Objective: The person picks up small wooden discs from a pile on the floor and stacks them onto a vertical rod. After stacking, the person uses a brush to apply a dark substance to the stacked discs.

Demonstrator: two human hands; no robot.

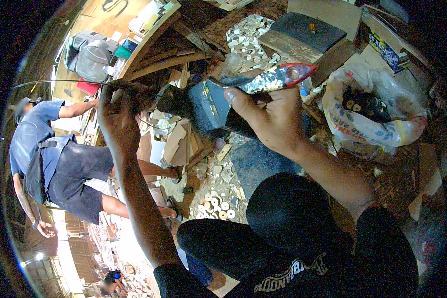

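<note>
My right hand (270,111) grips a wide paintbrush, its paint-spattered handle (278,79) ending in a red tip. The brush's dark metal band (208,105) has yellowish marks, and its blackened bristles (176,102) point left toward my other hand. My left hand (119,107) is raised, fingers pinched on a thin dark wire (67,81) that stretches out to the left. Whatever else sits between those fingers is lost in shadow. A small gap separates the bristles from my left fingertips.
A white plastic sack (350,121) with dark pieces inside stands at right. Beyond the brush are a wooden block with a dark top (303,32) and pale offcuts (248,37). Round pale discs (216,206) lie by my knees. A person in blue (74,154) stands left beside a cluttered table (146,37).
</note>
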